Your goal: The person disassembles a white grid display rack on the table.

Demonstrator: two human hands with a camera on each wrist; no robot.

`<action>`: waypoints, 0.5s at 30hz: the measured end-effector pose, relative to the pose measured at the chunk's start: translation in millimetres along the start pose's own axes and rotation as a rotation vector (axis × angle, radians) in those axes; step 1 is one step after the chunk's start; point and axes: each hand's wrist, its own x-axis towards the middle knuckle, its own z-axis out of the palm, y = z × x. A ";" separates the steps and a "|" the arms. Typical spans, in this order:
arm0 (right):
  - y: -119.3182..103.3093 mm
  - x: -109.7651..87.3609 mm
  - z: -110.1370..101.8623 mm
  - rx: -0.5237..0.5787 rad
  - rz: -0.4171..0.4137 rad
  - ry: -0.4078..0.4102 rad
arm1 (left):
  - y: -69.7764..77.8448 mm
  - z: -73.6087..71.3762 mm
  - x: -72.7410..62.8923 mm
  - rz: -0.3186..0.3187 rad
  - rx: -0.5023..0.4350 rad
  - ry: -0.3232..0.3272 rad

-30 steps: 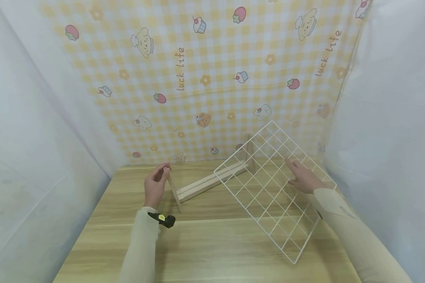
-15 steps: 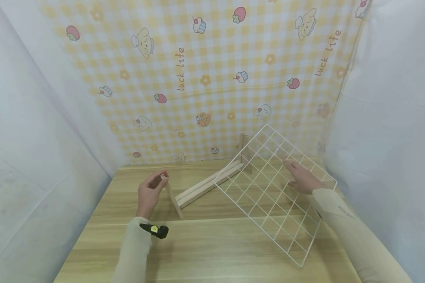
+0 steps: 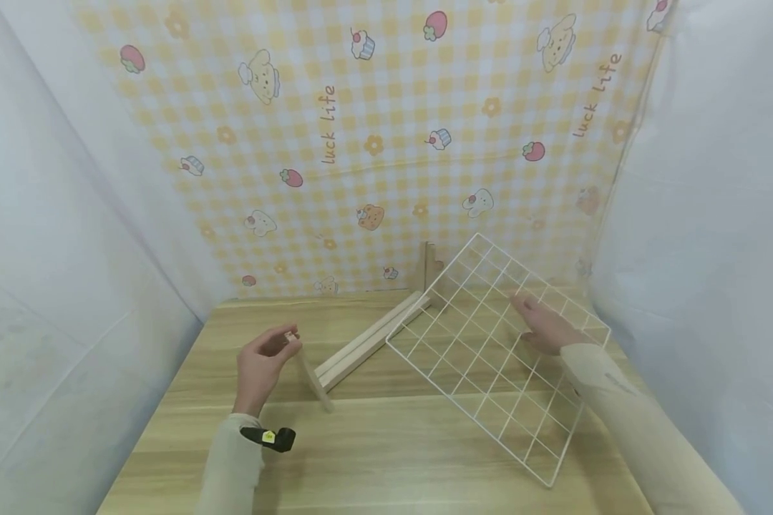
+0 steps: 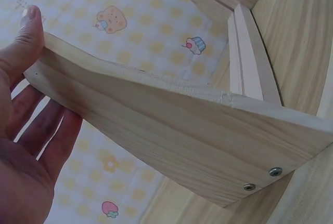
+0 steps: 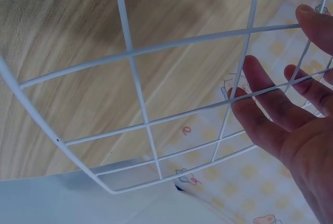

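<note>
A pale wooden stand (image 3: 375, 342) has two slats joining an upright end panel at each side. My left hand (image 3: 258, 368) grips the upper end of the near panel (image 4: 156, 109), thumb on one edge and fingers on the other. Two screw heads (image 4: 275, 171) show low on that panel. On the right, my right hand (image 3: 546, 327) holds a white wire grid panel (image 5: 130, 53), tilted over the table. In the right wrist view its thumb and fingers lie at the wires, some on either side. The grid's left corner overlaps the stand's far end in the head view.
Both things are over a wood-grain table (image 3: 373, 458). Behind it hangs a yellow checked cloth (image 3: 373, 179) with cartoon prints. White sheets (image 3: 51, 250) close off the left and right sides. A black strap device (image 3: 270, 438) is on the left wrist.
My left hand has moved left and nearer, turning the stand so its slats run more steeply away. The grid's top corner has sunk and shifted left; the right hand has barely moved.
</note>
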 end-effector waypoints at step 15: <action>4.9 19.6 28.1 -0.036 -0.048 -0.090 | 2.9 -2.6 -17.8 -0.003 -0.013 0.022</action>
